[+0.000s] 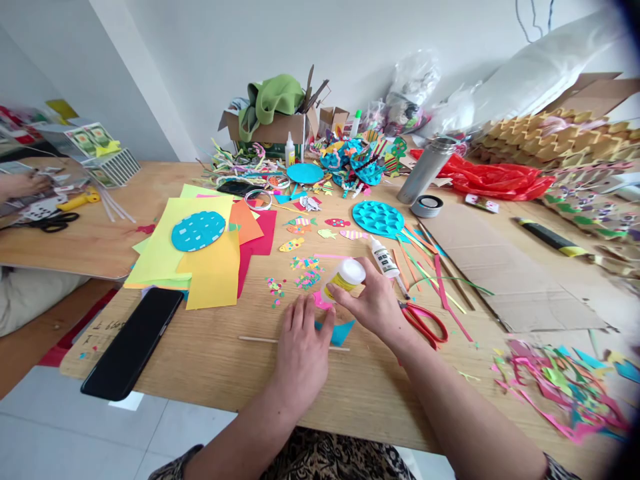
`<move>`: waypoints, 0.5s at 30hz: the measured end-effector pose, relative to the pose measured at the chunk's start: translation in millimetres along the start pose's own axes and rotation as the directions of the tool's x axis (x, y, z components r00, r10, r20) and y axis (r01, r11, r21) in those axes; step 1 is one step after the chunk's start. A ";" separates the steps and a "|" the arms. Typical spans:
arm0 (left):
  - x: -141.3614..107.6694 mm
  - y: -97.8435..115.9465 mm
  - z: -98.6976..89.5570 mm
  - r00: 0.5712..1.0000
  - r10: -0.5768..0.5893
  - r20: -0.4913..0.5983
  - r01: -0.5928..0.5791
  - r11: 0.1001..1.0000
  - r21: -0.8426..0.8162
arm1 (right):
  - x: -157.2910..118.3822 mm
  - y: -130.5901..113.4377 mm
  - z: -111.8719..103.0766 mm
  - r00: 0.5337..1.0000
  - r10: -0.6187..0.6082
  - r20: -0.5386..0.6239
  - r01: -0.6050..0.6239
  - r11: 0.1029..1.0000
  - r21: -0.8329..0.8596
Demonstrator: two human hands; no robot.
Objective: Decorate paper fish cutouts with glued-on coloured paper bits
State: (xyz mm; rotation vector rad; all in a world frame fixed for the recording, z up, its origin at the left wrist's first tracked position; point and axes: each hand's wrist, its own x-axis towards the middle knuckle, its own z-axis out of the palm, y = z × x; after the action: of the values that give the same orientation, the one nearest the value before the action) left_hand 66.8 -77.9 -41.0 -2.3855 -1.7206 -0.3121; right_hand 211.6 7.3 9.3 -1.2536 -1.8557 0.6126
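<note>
Glue bottle (346,275), tipped base-up over pink paper (321,302) on the worktop (210,360), fills the right hand (377,301) in apparent gluing; the next move calls for steady aim. Whether the left hand (303,350) grips the paper is unclear.

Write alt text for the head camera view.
A right hand holds a tilted white bottle over pink paper; the left hand rests beside it on a wooden table. Around them lie paper fish, red-handled scissors and a black phone.
</note>
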 end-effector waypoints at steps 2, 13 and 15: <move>-0.1 -0.1 0.0 1.000 0.000 0.008 0.000 1.000 -0.005 | 0.7 -0.5 -0.5 1.000 0.010 0.009 -0.010 1.000 -0.001; -0.4 0.0 0.7 1.000 0.000 0.009 0.000 1.000 -0.001 | 2.9 4.0 2.4 0.996 0.064 -0.056 -0.065 0.998 -0.013; -0.6 -0.2 1.1 1.000 0.001 0.007 -0.001 1.000 -0.002 | 2.0 2.5 1.4 0.996 0.044 -0.081 -0.046 0.998 -0.031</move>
State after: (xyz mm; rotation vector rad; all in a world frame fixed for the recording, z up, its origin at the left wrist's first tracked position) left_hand 66.5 -78.0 -42.2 -2.3916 -1.7228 -0.3053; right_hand 211.4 10.1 7.3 -1.3259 -1.7820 0.5494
